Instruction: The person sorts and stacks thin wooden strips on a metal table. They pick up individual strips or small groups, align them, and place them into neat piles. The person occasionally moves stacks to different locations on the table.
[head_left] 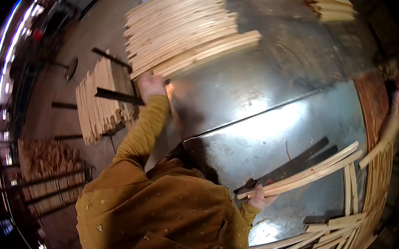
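My right hand (263, 199) is closed around the near end of a couple of long, pale wooden strips (311, 171). They slant up to the right above the metal table (234, 160). At the far left, my left hand (151, 86) is at the end of the nearest strip in a wide row of wooden strips (179, 28) laid side by side. Its fingers are blurred and partly hidden, so their grip is unclear. The front strip of that row juts out farther to the right than the others.
Loose strips (327, 240) lie crisscrossed at the lower right, beside a large wood stack (377, 182). Another person's hand (397, 105) is at the right, near a strip. Stacked strips (100, 97) rest among dark metal bars (116, 96) at left. More wood (331, 5) lies at the far right.
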`<action>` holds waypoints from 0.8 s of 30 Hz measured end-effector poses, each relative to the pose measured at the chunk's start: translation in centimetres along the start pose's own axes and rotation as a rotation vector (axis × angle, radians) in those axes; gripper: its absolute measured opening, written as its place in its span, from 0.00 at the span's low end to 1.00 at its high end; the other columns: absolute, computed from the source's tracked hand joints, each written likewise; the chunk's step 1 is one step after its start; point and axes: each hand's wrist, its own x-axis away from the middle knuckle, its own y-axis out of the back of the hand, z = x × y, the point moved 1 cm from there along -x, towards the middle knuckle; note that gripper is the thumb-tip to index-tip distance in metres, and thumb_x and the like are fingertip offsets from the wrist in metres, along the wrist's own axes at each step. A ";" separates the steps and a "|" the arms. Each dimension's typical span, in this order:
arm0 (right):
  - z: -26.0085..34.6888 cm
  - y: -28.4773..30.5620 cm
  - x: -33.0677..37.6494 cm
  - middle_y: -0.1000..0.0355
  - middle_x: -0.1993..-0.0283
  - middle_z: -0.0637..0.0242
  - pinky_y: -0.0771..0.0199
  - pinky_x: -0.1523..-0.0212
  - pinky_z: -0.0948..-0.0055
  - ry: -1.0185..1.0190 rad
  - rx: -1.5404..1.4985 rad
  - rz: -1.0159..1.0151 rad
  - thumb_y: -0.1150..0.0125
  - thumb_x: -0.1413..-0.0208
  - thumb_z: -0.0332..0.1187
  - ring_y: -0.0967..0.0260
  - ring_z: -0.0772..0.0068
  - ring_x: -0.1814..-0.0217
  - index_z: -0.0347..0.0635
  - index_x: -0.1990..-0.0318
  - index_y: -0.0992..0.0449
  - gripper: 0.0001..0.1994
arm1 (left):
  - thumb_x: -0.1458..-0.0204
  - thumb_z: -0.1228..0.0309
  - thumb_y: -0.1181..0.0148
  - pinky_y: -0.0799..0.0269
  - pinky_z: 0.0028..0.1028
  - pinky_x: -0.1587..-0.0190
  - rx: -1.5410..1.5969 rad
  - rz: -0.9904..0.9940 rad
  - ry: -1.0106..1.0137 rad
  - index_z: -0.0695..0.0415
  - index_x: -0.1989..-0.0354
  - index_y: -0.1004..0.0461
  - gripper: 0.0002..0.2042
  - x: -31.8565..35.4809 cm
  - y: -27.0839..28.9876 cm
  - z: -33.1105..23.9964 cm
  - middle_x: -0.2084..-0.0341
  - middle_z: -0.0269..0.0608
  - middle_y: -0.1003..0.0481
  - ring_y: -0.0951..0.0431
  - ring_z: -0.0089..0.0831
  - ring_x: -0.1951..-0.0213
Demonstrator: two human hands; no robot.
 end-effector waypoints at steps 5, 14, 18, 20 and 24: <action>1.2 -15.1 -0.3 0.33 0.53 0.53 0.20 0.67 0.75 -0.102 -0.076 0.260 0.33 0.59 0.15 0.31 0.68 0.66 0.34 0.39 0.46 0.38 | 0.45 0.59 0.35 0.23 0.37 0.58 0.301 0.561 0.752 0.62 0.42 0.33 0.27 -13.9 4.8 13.0 0.52 0.47 0.25 0.22 0.37 0.57; -4.2 -40.2 3.7 0.32 0.57 0.56 0.21 0.67 0.71 -0.283 -0.208 0.424 0.39 0.53 0.11 0.29 0.65 0.67 0.35 0.46 0.39 0.27 | 0.47 0.70 0.39 0.27 0.24 0.51 0.600 0.932 0.608 0.64 0.46 0.26 0.20 -11.7 -1.0 13.9 0.56 0.43 0.22 0.23 0.31 0.55; -10.1 -45.0 3.6 0.28 0.57 0.51 0.17 0.59 0.65 -0.318 -0.262 0.322 0.39 0.52 0.16 0.26 0.59 0.61 0.32 0.38 0.41 0.31 | 0.46 0.77 0.43 0.31 0.23 0.49 0.351 0.889 0.329 0.63 0.45 0.27 0.18 -12.6 4.8 14.0 0.54 0.40 0.23 0.25 0.27 0.54; -10.5 -48.5 6.1 0.27 0.58 0.53 0.19 0.62 0.70 -0.257 -0.154 0.280 0.39 0.52 0.16 0.26 0.62 0.61 0.37 0.35 0.41 0.33 | 0.46 0.79 0.44 0.32 0.25 0.45 0.435 0.855 0.366 0.59 0.46 0.24 0.18 -12.8 6.7 15.0 0.52 0.43 0.23 0.25 0.29 0.50; -8.6 -52.0 9.7 0.28 0.59 0.57 0.22 0.65 0.67 -0.234 -0.124 0.236 0.39 0.51 0.19 0.28 0.63 0.65 0.36 0.36 0.40 0.32 | 0.44 0.78 0.45 0.29 0.23 0.51 0.344 0.422 0.106 0.59 0.52 0.21 0.13 -12.7 8.4 18.9 0.58 0.38 0.22 0.24 0.26 0.57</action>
